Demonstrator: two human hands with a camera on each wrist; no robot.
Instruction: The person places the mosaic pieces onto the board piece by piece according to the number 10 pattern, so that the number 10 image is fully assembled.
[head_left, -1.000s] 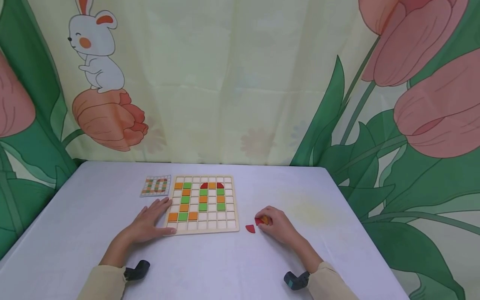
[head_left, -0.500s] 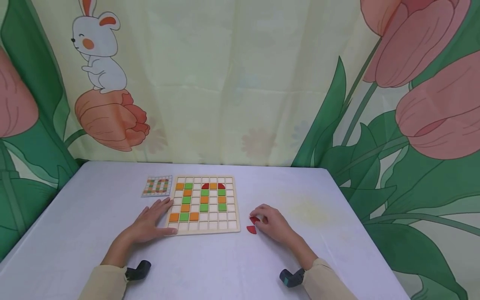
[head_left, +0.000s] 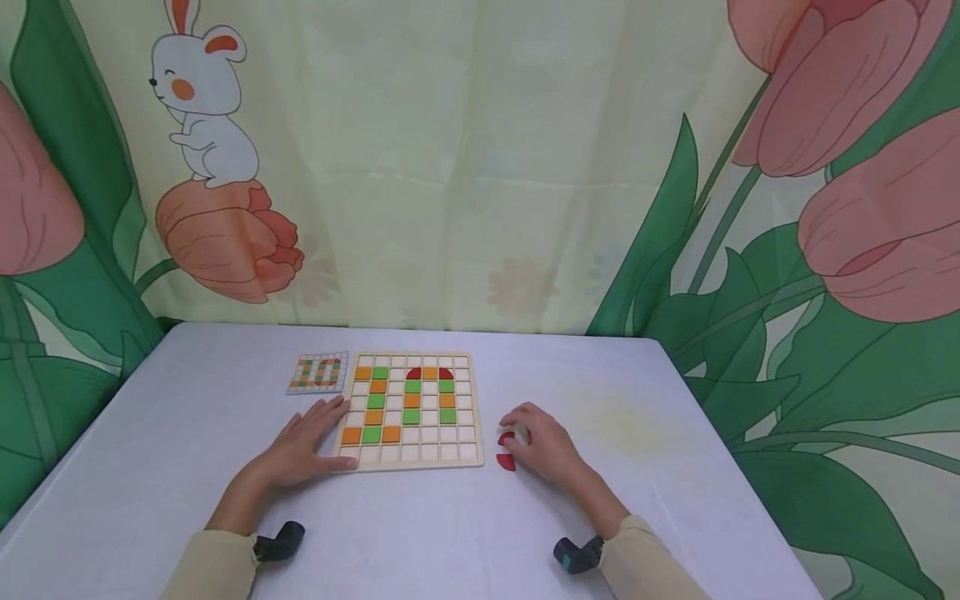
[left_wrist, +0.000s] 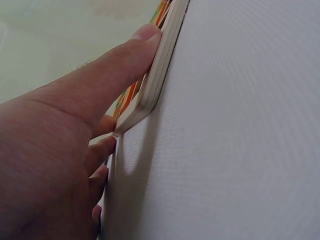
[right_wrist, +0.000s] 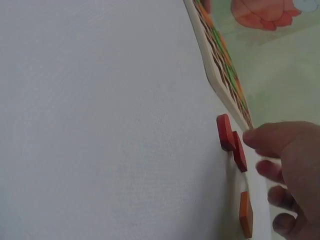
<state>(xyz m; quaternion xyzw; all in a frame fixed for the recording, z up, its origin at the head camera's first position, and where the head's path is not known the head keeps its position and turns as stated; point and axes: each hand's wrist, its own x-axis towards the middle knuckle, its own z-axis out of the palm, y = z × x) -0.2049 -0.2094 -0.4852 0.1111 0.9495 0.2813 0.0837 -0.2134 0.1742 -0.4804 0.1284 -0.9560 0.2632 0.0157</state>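
My left hand (head_left: 300, 446) rests at the left side of a wooden grid board (head_left: 442, 456), fingers spread along its edge. In the left wrist view its thumb (left_wrist: 127, 57) presses on the board's rim. Orange and green squares and two red quarter-round tiles sit in the board's cells. My right hand (head_left: 546, 446) hovers right of the board with fingers loosely bent and nothing between them. Close by its thumb lie two red quarter-round tiles, one nearer (head_left: 506, 462) and one farther (head_left: 506, 437). An orange tile (right_wrist: 246, 215) lies beneath the fingers, hidden in the head view.
A small pattern card (head_left: 318, 372) lies beside the board's upper left corner. White cloth covers the table (head_left: 420, 533). A printed curtain (head_left: 420, 208) with a rabbit and tulips hangs behind. Both wrists wear dark camera mounts, the left one (head_left: 280, 542) and the right one (head_left: 577, 555).
My right hand has let go of a red tile and an orange tile and shifted slightly left. The farther red tile now lies turned on the cloth. My left hand stays on the board.
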